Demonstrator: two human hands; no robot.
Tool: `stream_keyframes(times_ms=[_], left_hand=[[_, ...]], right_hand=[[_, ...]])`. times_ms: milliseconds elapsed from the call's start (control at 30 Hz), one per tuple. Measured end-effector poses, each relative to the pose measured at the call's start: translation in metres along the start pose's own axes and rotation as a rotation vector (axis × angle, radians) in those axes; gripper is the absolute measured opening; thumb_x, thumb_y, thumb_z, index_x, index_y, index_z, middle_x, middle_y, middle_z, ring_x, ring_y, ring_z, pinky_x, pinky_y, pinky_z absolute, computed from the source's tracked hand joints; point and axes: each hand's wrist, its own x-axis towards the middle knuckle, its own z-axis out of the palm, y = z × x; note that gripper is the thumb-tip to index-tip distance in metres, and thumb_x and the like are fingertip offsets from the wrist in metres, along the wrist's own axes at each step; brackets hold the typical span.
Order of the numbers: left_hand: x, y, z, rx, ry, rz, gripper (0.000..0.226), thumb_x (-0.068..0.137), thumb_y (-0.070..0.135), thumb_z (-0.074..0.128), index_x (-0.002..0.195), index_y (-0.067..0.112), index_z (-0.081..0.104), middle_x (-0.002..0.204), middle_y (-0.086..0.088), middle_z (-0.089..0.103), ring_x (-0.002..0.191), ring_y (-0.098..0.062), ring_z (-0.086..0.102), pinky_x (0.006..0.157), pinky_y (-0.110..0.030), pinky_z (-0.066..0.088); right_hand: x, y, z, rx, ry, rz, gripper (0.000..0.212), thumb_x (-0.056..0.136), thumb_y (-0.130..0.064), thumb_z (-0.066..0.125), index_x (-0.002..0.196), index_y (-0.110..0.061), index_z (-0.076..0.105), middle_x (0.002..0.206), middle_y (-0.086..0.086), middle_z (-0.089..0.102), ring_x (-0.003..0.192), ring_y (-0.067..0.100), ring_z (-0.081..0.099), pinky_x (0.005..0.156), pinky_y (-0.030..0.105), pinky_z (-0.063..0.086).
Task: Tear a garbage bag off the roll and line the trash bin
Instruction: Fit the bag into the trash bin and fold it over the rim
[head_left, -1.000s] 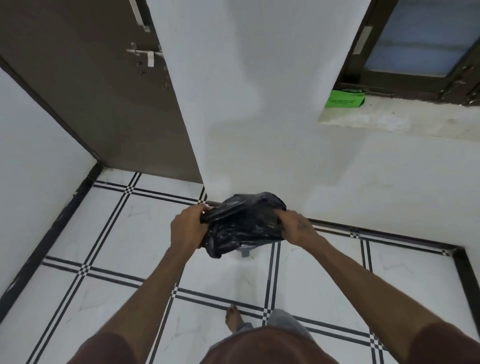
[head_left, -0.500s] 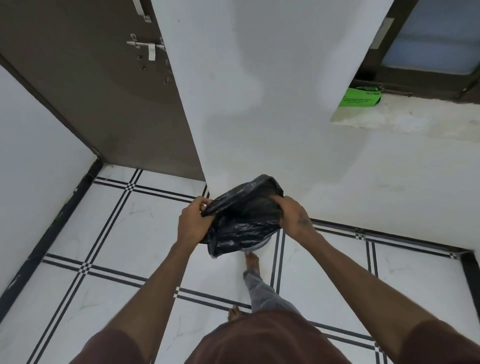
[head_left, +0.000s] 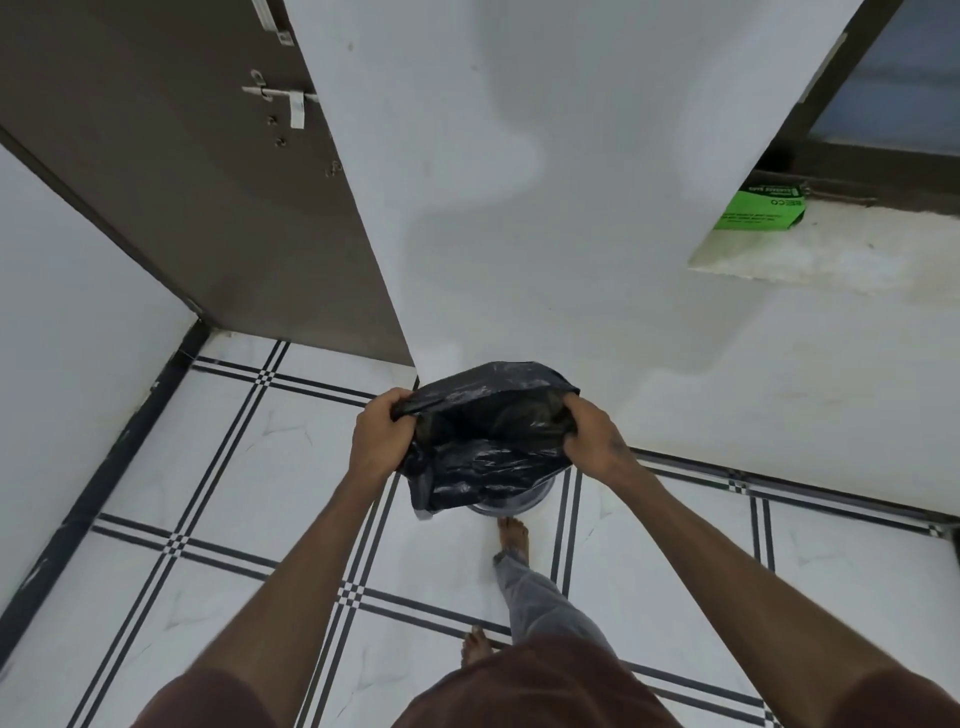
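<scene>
Two hands holding a thin, shiny, crinkly black bag (head_left: 483, 447) open by its rim. Left hand (head_left: 378, 434) curling tight, pinching the rim's left side. Right hand (head_left: 595, 441) gripping the right side, fingers tucked inside. Hanging over a round grey bin (head_left: 514, 503) on smooth white tiles (head_left: 208, 467) with black lines. Flat green pack (head_left: 761, 208) lying on the rough ledge (head_left: 841, 254).
</scene>
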Motion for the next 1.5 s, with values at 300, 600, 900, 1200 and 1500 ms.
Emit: stream_keyframes(times_ms=[300,600,900,1200,1500], left_hand=[[-0.012,-0.038,-0.011,0.061,0.165,-0.027,0.037,0.079,-0.006,0.046,0.099,0.014,0.070,0.085,-0.002,0.070,0.083,-0.027,0.065,0.077,-0.039,0.054],[-0.021,-0.041,0.003,0.306,-0.039,-0.007,0.039,0.069,0.062,0.076,0.089,0.029,0.066,0.080,0.012,0.068,0.075,-0.009,0.064,0.068,-0.030,0.052],[-0.009,-0.040,0.021,0.156,-0.048,-0.175,0.019,0.080,0.004,0.058,0.099,0.008,0.061,0.091,-0.008,0.066,0.083,-0.028,0.061,0.073,-0.036,0.050],[-0.006,-0.031,0.033,-0.296,-0.113,-0.386,0.017,0.093,0.019,0.054,0.108,0.014,0.059,0.105,-0.005,0.066,0.093,-0.018,0.064,0.071,-0.028,0.049],[0.003,-0.050,0.033,0.441,-0.028,-0.098,0.014,0.082,0.019,0.066,0.096,0.021,0.065,0.085,-0.002,0.070,0.082,-0.028,0.067,0.067,-0.033,0.051]], right_hand=[[-0.029,0.020,0.032,-0.102,0.001,-0.099,0.047,0.084,0.000,0.059,0.125,-0.023,0.059,0.134,-0.004,0.043,0.104,0.021,0.058,0.081,0.034,0.054],[-0.021,0.012,0.042,0.039,0.058,0.109,0.024,0.089,-0.007,0.050,0.110,-0.007,0.063,0.108,0.012,0.059,0.098,0.030,0.060,0.079,0.031,0.045],[-0.016,0.007,0.035,-0.081,0.154,-0.005,0.037,0.077,0.003,0.056,0.108,-0.016,0.059,0.102,0.002,0.054,0.086,0.024,0.059,0.073,0.036,0.052],[-0.011,0.031,0.030,-0.332,0.112,-0.004,0.043,0.081,-0.014,0.066,0.122,-0.014,0.055,0.113,0.008,0.049,0.094,0.028,0.057,0.065,0.035,0.051],[0.001,0.041,0.023,-0.438,0.044,-0.028,0.057,0.075,-0.019,0.076,0.123,-0.018,0.045,0.106,0.010,0.050,0.082,0.029,0.059,0.056,0.035,0.048]])
